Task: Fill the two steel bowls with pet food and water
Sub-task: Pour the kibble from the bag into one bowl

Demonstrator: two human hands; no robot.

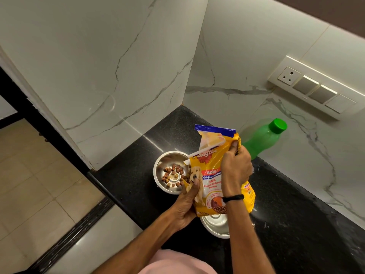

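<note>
A yellow pet food bag (212, 171) with a torn blue top is held over the black counter, its open corner at the rim of the far steel bowl (160, 171). That bowl holds several brown kibble pieces (173, 174). My left hand (187, 202) grips the bag's lower left side, thumb on the printed puppy. My right hand (236, 167) clasps the bag's upper right edge. A second steel bowl (216, 225) sits nearer me, mostly hidden under the bag and my right forearm. A green bottle (262, 138) with a green cap stands behind the bag.
The black granite counter (286, 214) runs from a marble corner toward me; its left edge drops to a tiled floor (35, 175). A switch panel (314, 87) is on the right wall. White marble walls close in behind and left of the bowls.
</note>
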